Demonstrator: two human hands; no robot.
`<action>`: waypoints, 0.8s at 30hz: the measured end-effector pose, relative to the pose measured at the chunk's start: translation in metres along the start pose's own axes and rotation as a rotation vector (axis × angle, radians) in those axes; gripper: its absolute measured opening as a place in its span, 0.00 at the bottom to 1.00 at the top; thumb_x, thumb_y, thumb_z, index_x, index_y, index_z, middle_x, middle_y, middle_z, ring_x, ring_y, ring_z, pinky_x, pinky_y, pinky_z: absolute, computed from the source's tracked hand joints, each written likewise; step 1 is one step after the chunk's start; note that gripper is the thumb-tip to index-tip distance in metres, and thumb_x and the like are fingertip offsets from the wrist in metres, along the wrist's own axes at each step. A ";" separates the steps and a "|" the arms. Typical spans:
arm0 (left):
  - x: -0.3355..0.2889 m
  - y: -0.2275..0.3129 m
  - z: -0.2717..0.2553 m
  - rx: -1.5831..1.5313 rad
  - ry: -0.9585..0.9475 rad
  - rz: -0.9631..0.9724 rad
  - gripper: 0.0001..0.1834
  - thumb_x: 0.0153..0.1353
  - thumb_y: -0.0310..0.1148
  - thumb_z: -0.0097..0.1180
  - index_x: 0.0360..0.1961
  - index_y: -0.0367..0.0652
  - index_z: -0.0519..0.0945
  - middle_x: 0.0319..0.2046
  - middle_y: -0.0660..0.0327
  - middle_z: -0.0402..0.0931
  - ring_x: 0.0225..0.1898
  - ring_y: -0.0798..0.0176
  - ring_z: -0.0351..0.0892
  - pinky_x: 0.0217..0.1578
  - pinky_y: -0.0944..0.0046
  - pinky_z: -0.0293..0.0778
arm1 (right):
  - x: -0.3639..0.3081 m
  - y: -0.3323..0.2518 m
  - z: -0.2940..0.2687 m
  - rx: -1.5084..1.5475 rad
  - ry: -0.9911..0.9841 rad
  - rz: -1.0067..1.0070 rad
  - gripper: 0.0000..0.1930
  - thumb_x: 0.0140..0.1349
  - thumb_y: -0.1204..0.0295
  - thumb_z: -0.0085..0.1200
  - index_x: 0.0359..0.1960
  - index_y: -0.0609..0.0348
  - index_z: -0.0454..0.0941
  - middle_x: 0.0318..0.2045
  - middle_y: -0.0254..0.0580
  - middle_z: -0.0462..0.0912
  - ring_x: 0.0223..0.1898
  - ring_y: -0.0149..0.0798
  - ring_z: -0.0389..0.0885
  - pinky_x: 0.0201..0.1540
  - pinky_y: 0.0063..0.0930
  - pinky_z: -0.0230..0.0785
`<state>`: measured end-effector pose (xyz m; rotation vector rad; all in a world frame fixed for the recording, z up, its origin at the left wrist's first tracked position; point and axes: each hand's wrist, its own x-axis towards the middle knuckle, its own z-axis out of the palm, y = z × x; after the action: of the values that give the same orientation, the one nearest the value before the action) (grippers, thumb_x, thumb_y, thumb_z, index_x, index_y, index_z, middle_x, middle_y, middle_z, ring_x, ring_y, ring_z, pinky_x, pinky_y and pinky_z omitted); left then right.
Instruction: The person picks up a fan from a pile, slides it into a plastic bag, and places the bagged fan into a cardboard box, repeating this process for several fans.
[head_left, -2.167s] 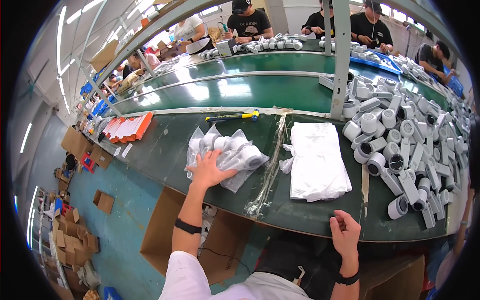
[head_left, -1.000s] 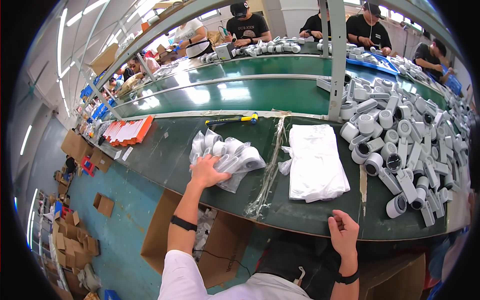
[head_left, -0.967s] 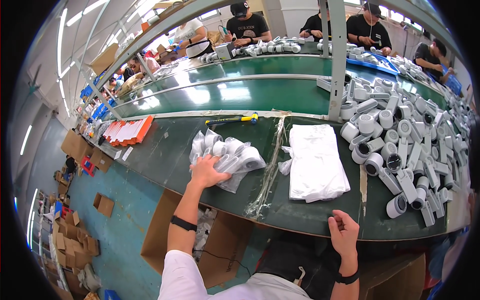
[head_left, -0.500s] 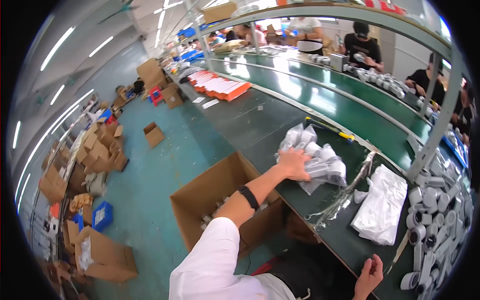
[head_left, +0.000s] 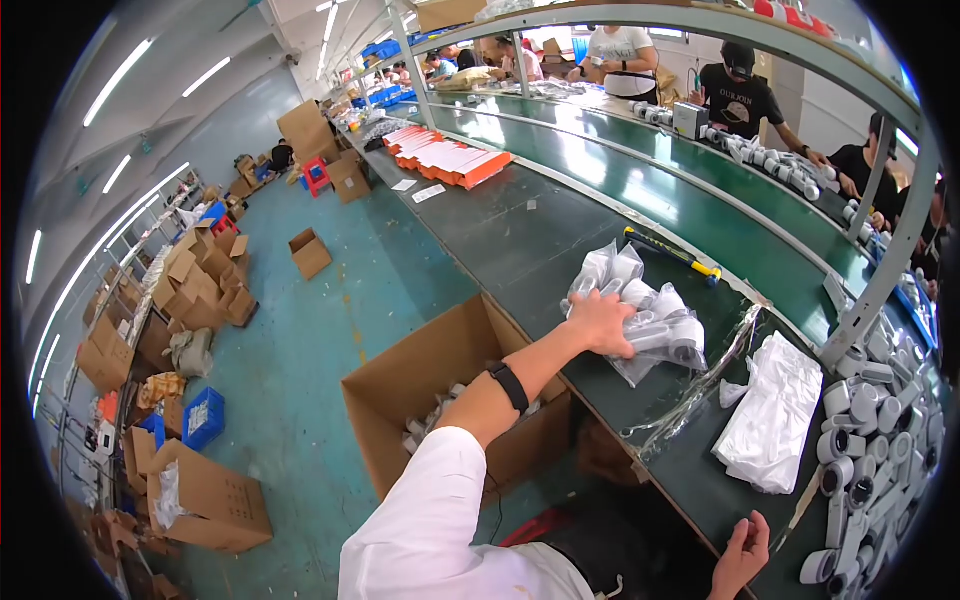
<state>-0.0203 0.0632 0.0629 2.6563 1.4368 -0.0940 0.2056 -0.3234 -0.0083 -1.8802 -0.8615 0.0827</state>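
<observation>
My left hand point(head_left: 602, 324) reaches across to a cluster of clear plastic bags point(head_left: 672, 332) holding white rounded parts, on the dark tabletop. Its fingers curl over the left side of the cluster and grip the plastic; some fingertips are hidden among the bags. By the table's near edge, my right hand point(head_left: 741, 556) is empty, with loosely bent fingers and the thumb apart. Closest to it lies a stack of flat white plastic bags point(head_left: 770, 415). A large heap of loose white-and-grey parts with round ends point(head_left: 862, 450) covers the right end.
Below my left forearm stands an open carton point(head_left: 400, 400) with bagged white parts inside. A yellow-and-black tool point(head_left: 675, 255) lies behind the cluster. Farther along are orange-and-white stacked pieces point(head_left: 450, 160). A green conveyor point(head_left: 620, 190) runs behind, with several people beyond it. A metal post point(head_left: 885, 260) rises at right.
The view has shifted slightly. My left hand stays on the bagged parts, and my right hand keeps its place. Across the conveyor, a person in black has stretched an arm to the right.
</observation>
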 end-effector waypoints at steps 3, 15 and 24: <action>-0.001 -0.001 0.002 0.011 0.063 0.031 0.41 0.37 0.58 0.63 0.57 0.58 0.76 0.54 0.57 0.71 0.58 0.47 0.68 0.56 0.34 0.60 | -0.001 0.028 0.004 0.093 -0.015 0.051 0.12 0.65 0.70 0.58 0.47 0.63 0.79 0.30 0.34 0.79 0.29 0.26 0.74 0.33 0.20 0.67; -0.009 -0.021 0.011 0.005 0.184 0.073 0.37 0.35 0.58 0.63 0.51 0.55 0.81 0.50 0.57 0.73 0.55 0.49 0.69 0.54 0.39 0.60 | -0.001 -0.007 0.002 -0.018 0.024 -0.002 0.14 0.63 0.65 0.61 0.45 0.61 0.83 0.32 0.42 0.85 0.31 0.34 0.81 0.37 0.28 0.74; -0.025 -0.024 0.006 -0.026 0.304 0.123 0.38 0.35 0.60 0.64 0.50 0.54 0.82 0.52 0.58 0.73 0.55 0.49 0.69 0.56 0.37 0.59 | -0.001 0.029 0.003 0.051 -0.004 0.040 0.13 0.65 0.67 0.57 0.46 0.62 0.80 0.32 0.37 0.79 0.31 0.30 0.75 0.34 0.23 0.67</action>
<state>-0.0539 0.0540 0.0577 2.8220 1.3322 0.3510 0.2194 -0.3281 -0.0340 -1.8498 -0.8176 0.1318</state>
